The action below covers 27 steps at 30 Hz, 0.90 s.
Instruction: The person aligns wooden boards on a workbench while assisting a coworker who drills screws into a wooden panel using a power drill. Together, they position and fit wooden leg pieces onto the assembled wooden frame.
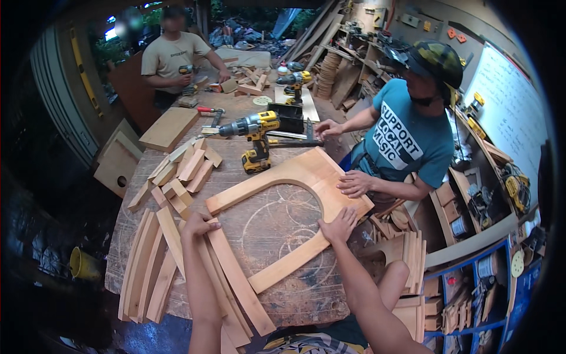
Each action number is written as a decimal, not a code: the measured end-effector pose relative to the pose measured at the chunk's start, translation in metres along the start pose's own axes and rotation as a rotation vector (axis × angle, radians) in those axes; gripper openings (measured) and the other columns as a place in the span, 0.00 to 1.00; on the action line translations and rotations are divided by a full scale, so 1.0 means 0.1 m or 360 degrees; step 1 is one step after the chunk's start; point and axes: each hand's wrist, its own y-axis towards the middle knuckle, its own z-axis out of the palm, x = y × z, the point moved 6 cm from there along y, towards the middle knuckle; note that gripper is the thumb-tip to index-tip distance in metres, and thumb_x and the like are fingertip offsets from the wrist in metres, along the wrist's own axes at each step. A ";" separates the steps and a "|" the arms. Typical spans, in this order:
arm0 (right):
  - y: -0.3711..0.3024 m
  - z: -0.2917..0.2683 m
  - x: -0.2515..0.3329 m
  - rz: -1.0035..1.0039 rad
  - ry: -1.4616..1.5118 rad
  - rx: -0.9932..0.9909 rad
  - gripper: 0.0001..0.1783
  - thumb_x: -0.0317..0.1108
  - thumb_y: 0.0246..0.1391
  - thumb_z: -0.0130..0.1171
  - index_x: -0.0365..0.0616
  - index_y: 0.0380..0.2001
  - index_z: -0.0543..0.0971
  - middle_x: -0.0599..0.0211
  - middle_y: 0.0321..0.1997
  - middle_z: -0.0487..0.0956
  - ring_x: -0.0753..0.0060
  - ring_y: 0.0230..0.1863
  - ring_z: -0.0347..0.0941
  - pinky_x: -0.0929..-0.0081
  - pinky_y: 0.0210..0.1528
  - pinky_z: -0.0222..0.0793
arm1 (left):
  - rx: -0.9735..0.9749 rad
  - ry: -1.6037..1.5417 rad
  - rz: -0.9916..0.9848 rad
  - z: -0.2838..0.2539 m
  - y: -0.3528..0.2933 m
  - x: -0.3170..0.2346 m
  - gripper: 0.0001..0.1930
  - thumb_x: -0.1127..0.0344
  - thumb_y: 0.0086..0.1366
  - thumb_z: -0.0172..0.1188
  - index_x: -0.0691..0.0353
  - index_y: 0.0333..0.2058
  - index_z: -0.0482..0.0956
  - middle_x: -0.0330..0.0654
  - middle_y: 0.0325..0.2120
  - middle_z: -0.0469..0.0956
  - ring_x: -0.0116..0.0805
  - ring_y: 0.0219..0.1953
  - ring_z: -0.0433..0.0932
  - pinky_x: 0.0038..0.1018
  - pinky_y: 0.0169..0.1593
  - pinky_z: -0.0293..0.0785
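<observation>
A U-shaped wooden frame (pixel 321 171) lies on the workbench, its broad end to the right and its two arms reaching left. My right hand (pixel 339 226) rests flat on the broad end near its close edge, fingers stretched out. At the left, my left hand (pixel 199 226) is closed round the upper end of a long wooden slat (pixel 240 277), close to the tip of the frame's far arm. The slat slants down toward me, its upper part beside the frame's open side. A co-worker's hand (pixel 355 184) also presses on the broad end.
Short wood blocks (pixel 191 165) and curved slats (pixel 141 262) cover the bench's left side. A yellow and black cordless drill (pixel 256 138) stands behind the frame. Two people stand beyond, one at right (pixel 401 130), one at far left (pixel 177 59). Blue shelving (pixel 466 330) sits at lower right.
</observation>
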 end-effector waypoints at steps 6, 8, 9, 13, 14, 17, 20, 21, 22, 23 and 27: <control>-0.01 -0.02 0.09 -0.0036 -0.0002 -0.0028 0.64 0.66 0.40 0.64 0.32 0.69 0.53 0.38 0.75 0.47 0.47 0.78 0.35 0.56 0.77 0.26 | 0.0034 -0.0012 -0.0058 -0.04 -0.01 0.06 0.27 0.50 0.46 0.78 0.66 0.37 0.86 0.48 0.31 0.85 0.35 0.35 0.83 0.33 0.41 0.77; 0.00 -0.03 0.14 -0.0035 -0.0001 -0.0036 0.63 0.65 0.41 0.65 0.34 0.70 0.53 0.39 0.75 0.47 0.47 0.78 0.35 0.56 0.77 0.27 | 0.0027 0.0021 -0.0064 -0.09 0.02 0.08 0.26 0.50 0.46 0.78 0.66 0.37 0.87 0.48 0.31 0.86 0.34 0.35 0.83 0.32 0.41 0.77; 0.00 -0.01 0.16 -0.0034 -0.0010 -0.0001 0.63 0.65 0.41 0.65 0.34 0.70 0.53 0.39 0.75 0.47 0.47 0.78 0.36 0.55 0.77 0.27 | 0.0121 0.0025 -0.0083 -0.08 0.03 0.09 0.26 0.49 0.46 0.78 0.65 0.36 0.87 0.47 0.30 0.86 0.33 0.34 0.83 0.32 0.40 0.77; 0.02 -0.01 0.11 -0.0012 -0.0066 0.0030 0.65 0.68 0.41 0.62 0.32 0.70 0.52 0.38 0.75 0.46 0.46 0.78 0.36 0.56 0.77 0.26 | 0.0226 0.0154 -0.0014 0.01 0.06 0.03 0.24 0.50 0.45 0.79 0.64 0.34 0.88 0.44 0.28 0.86 0.29 0.32 0.81 0.30 0.39 0.76; 0.03 -0.01 0.11 -0.0013 -0.0073 0.0023 0.65 0.69 0.41 0.62 0.33 0.70 0.52 0.38 0.76 0.46 0.45 0.78 0.36 0.55 0.77 0.26 | 0.0259 0.0010 0.0062 0.04 0.09 0.07 0.24 0.49 0.45 0.79 0.63 0.34 0.88 0.43 0.29 0.85 0.30 0.32 0.81 0.30 0.39 0.76; 0.03 -0.04 0.03 0.0015 -0.0056 -0.0011 0.63 0.64 0.41 0.65 0.33 0.70 0.52 0.39 0.75 0.47 0.47 0.78 0.37 0.55 0.77 0.27 | 0.0276 0.0207 -0.0086 0.06 0.07 -0.10 0.28 0.42 0.42 0.78 0.65 0.29 0.87 0.44 0.26 0.84 0.35 0.31 0.81 0.31 0.38 0.76; -0.02 -0.03 0.14 -0.0024 -0.0004 0.0012 0.63 0.65 0.41 0.64 0.32 0.70 0.52 0.40 0.75 0.47 0.47 0.78 0.36 0.56 0.77 0.27 | 0.0111 0.0221 -0.0038 0.12 0.21 0.15 0.31 0.39 0.39 0.78 0.66 0.25 0.86 0.45 0.24 0.83 0.37 0.30 0.80 0.32 0.37 0.76; -0.02 -0.04 0.14 -0.0014 -0.0005 0.0003 0.63 0.65 0.41 0.64 0.32 0.70 0.52 0.40 0.75 0.47 0.47 0.78 0.36 0.56 0.77 0.27 | 0.0115 0.0223 -0.0025 0.12 0.23 0.10 0.31 0.39 0.39 0.78 0.66 0.25 0.86 0.45 0.24 0.83 0.37 0.30 0.80 0.32 0.37 0.76; -0.02 -0.04 0.15 -0.0015 -0.0018 0.0017 0.63 0.65 0.41 0.64 0.32 0.70 0.52 0.40 0.75 0.47 0.47 0.78 0.36 0.56 0.77 0.27 | 0.0229 0.0344 -0.0104 0.16 0.25 0.10 0.32 0.38 0.39 0.78 0.66 0.24 0.85 0.47 0.25 0.83 0.38 0.30 0.81 0.32 0.37 0.76; -0.02 -0.04 0.16 -0.0019 -0.0030 0.0032 0.63 0.65 0.41 0.63 0.32 0.70 0.52 0.40 0.75 0.47 0.47 0.78 0.35 0.56 0.77 0.27 | 0.0343 0.0466 -0.0185 0.19 0.25 0.11 0.33 0.37 0.38 0.78 0.67 0.24 0.85 0.48 0.25 0.82 0.40 0.30 0.81 0.33 0.37 0.76; 0.02 -0.04 0.09 -0.0018 -0.0050 0.0017 0.63 0.65 0.41 0.63 0.32 0.70 0.52 0.40 0.75 0.47 0.47 0.78 0.35 0.56 0.77 0.27 | 0.0421 0.0454 -0.0131 0.20 0.16 -0.09 0.34 0.36 0.37 0.77 0.67 0.25 0.85 0.50 0.25 0.82 0.41 0.29 0.80 0.33 0.37 0.76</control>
